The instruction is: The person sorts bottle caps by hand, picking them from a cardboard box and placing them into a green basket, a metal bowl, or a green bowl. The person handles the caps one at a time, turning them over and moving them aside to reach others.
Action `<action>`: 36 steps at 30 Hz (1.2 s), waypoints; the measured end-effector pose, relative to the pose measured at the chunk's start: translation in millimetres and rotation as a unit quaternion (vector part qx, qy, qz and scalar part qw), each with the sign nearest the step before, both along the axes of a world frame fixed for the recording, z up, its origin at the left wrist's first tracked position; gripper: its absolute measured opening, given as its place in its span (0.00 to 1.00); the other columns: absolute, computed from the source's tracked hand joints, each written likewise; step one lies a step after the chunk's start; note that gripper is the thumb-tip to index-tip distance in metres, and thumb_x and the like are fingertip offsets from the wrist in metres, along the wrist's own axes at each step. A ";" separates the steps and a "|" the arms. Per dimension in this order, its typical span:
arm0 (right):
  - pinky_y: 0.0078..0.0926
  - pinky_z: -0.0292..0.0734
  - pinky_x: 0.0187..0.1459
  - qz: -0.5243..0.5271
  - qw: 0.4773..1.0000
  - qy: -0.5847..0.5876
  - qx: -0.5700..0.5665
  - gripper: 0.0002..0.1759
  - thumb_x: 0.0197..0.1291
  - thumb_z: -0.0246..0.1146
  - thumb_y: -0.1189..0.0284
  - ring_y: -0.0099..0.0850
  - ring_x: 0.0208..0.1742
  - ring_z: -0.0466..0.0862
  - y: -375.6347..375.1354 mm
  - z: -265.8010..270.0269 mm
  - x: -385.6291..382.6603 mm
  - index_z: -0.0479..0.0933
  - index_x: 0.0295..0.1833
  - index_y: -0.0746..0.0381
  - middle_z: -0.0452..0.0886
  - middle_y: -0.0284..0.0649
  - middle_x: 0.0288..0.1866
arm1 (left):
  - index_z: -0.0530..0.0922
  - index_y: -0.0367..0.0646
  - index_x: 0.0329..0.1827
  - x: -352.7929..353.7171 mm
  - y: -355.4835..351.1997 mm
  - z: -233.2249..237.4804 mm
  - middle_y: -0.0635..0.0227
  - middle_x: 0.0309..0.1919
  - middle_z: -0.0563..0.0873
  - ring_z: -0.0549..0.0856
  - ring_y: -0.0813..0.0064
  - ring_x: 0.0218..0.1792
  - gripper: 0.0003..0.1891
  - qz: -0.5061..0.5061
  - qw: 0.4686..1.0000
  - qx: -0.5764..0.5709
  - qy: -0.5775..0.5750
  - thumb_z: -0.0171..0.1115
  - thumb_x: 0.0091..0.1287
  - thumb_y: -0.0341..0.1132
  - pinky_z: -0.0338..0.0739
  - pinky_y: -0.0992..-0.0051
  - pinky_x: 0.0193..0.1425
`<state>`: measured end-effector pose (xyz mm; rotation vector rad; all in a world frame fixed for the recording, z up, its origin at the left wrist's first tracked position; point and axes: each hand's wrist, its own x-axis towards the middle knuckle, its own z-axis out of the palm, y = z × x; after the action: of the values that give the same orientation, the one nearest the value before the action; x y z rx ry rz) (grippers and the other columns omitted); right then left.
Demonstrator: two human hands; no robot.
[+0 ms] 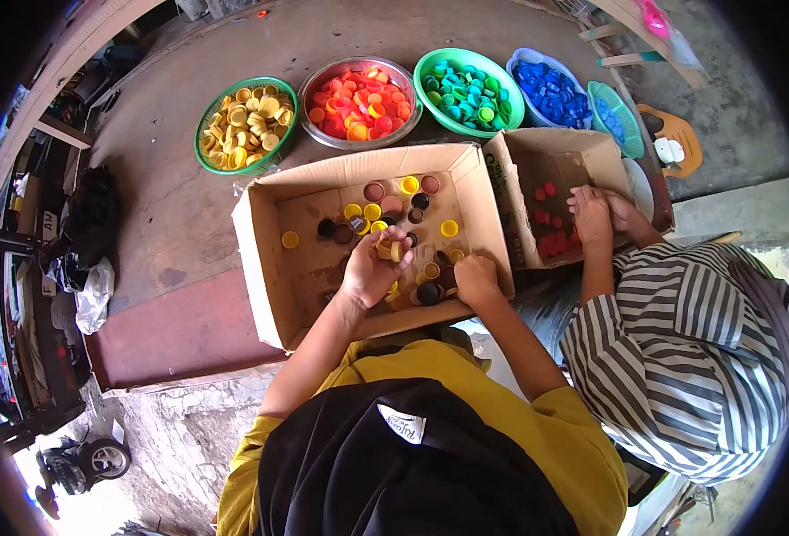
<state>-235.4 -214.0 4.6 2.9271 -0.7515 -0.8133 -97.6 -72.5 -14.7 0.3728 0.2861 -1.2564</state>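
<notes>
My left hand (372, 268) is inside a wide cardboard box (269, 241) and is closed on a few yellow bottle caps (390, 250). My right hand (476, 279) reaches down among the mixed caps at the box's near edge, fingers curled; what it grips is hidden. Loose yellow, brown and dark caps (385, 210) lie scattered on the box floor.
Beyond the box stand bowls of sorted caps: yellow (244, 123), red (359, 103), green (468, 92), blue (551, 87). A person in a striped shirt (680, 348) on my right has both hands (595, 214) in a second box (519, 147) holding red caps. Clutter lies along the left side.
</notes>
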 end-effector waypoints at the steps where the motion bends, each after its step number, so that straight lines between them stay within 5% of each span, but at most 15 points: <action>1: 0.31 0.79 0.38 0.008 1.000 0.004 -0.005 0.08 0.50 0.56 0.76 0.39 0.37 0.83 2.0 2.8 -0.1 0.81 0.30 0.62 0.81 0.48 0.35 | 0.71 0.42 0.42 0.9 -0.2 -0.5 0.64 0.40 0.77 0.77 0.69 0.45 0.11 0.003 1.000 -0.005 0.004 0.44 0.68 0.38 0.74 0.70 0.51; 19: 0.37 0.79 0.39 -0.019 0.997 -0.030 0.063 0.09 0.51 0.55 0.76 0.46 0.39 0.82 -2.5 -8.6 -9.2 0.80 0.33 0.66 0.79 0.53 0.36 | 0.72 0.41 0.44 5.0 2.5 8.2 0.63 0.41 0.78 0.77 0.67 0.47 0.13 0.042 0.998 -0.033 0.018 0.46 0.67 0.41 0.74 0.70 0.52; 27: 0.34 0.77 0.36 -0.012 0.985 -0.105 0.139 0.07 0.35 0.66 0.74 0.41 0.32 0.81 -14.0 -6.7 -9.5 0.78 0.24 0.64 0.79 0.47 0.27 | 0.72 0.40 0.46 1.7 2.4 11.4 0.61 0.44 0.78 0.77 0.66 0.49 0.16 0.033 0.999 0.030 -0.028 0.43 0.68 0.43 0.73 0.67 0.55; 29: 0.28 0.74 0.31 -0.015 0.947 -0.202 0.248 0.08 0.31 0.67 0.74 0.36 0.26 0.79 -26.0 1.0 -12.7 0.76 0.19 0.64 0.77 0.43 0.18 | 0.71 0.40 0.47 1.1 1.4 5.4 0.61 0.44 0.78 0.76 0.66 0.50 0.17 0.021 0.999 0.026 -0.038 0.42 0.69 0.44 0.71 0.66 0.57; 30: 0.23 0.73 0.29 -0.048 0.925 -0.213 0.312 0.07 0.35 0.68 0.75 0.28 0.27 0.79 -28.7 12.6 -8.8 0.77 0.23 0.64 0.78 0.39 0.20 | 0.71 0.40 0.48 1.1 1.0 3.9 0.61 0.45 0.78 0.76 0.65 0.50 0.17 0.015 0.999 0.024 -0.043 0.41 0.69 0.44 0.71 0.65 0.57; 32: 0.25 0.74 0.33 -0.102 0.843 -0.316 0.423 0.09 0.39 0.69 0.74 0.31 0.27 0.80 -24.0 31.4 0.4 0.78 0.28 0.65 0.80 0.41 0.25 | 0.71 0.41 0.49 0.2 1.4 7.5 0.63 0.43 0.78 0.76 0.67 0.50 0.18 -0.001 0.998 0.031 -0.046 0.40 0.70 0.44 0.69 0.65 0.58; 35: 0.23 0.74 0.36 -0.096 0.762 -0.458 0.448 0.11 0.45 0.68 0.75 0.30 0.33 0.80 6.0 68.7 24.2 0.78 0.35 0.66 0.81 0.41 0.32 | 0.71 0.41 0.51 -1.4 0.3 17.3 0.65 0.43 0.78 0.75 0.68 0.50 0.20 -0.020 0.998 0.051 -0.041 0.38 0.70 0.46 0.68 0.64 0.59; 36: 0.24 0.74 0.41 -0.065 0.778 -0.447 0.437 0.14 0.45 0.68 0.75 0.31 0.38 0.80 12.4 76.9 30.1 0.77 0.39 0.67 0.80 0.43 0.38 | 0.71 0.41 0.52 -1.5 -0.1 19.4 0.65 0.44 0.78 0.75 0.68 0.50 0.20 -0.025 0.997 0.060 -0.038 0.38 0.70 0.47 0.68 0.64 0.58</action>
<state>-205.2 -201.6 81.5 4.1628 -0.6843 0.5535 -99.1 -72.6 4.7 0.5317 0.2899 -1.2753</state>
